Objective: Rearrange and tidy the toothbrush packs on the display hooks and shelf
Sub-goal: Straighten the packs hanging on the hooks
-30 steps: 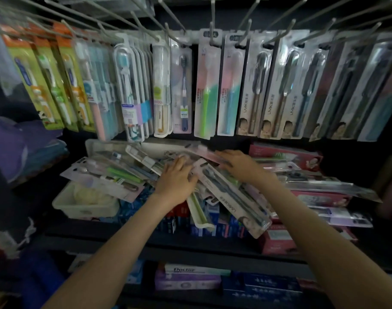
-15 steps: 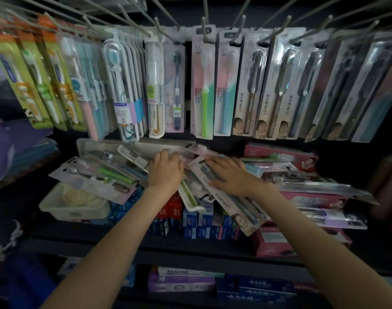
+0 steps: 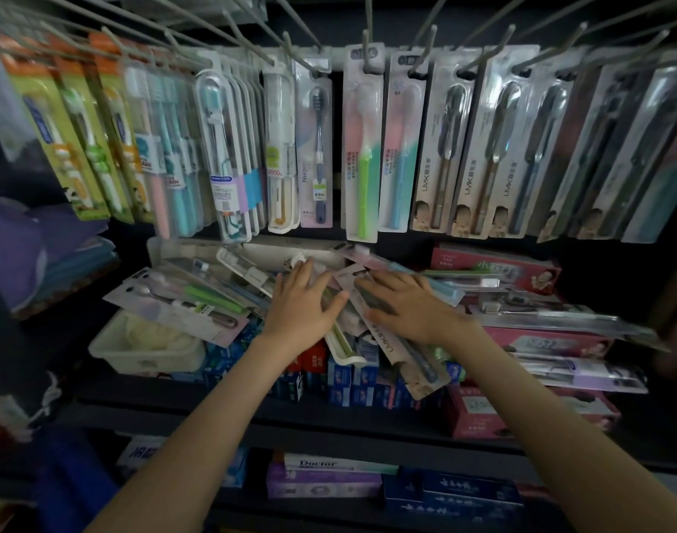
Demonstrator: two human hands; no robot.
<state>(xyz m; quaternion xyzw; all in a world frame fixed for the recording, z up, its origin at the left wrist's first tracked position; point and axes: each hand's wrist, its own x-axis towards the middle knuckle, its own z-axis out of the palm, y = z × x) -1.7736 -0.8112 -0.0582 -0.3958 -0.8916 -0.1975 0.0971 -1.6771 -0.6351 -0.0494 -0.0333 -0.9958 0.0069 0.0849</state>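
Lying heaped on the shelf (image 3: 252,417), the toothbrush packs (image 3: 183,302) sit under both hands; the left hand (image 3: 302,305) presses flat, fingers spread; the right hand (image 3: 410,305) rests open-fingered on a grey pack (image 3: 398,359); hanging packs (image 3: 361,148) fill hooks (image 3: 367,17) above.

Reckoned from the left hand (image 3: 302,305) and the right hand (image 3: 410,307), both flat on the loose heap of clear-fronted toothbrush packs (image 3: 183,302), twelve o'clock is barred by a close row of hanging blister packs (image 3: 444,148). Grey wire hooks (image 3: 366,32) jut out above that row towards the viewer. Only a thin dark slot parts the row's lower ends from the heap. At nine o'clock fanned packs overhang a white plastic tub (image 3: 144,355). At three o'clock red toothpaste cartons (image 3: 494,265) and long clear packs (image 3: 560,321) are stacked. At six o'clock small blue toothpaste boxes (image 3: 344,378) stand under the heap. In front of them the bare strip of the dark shelf (image 3: 213,413) is free.
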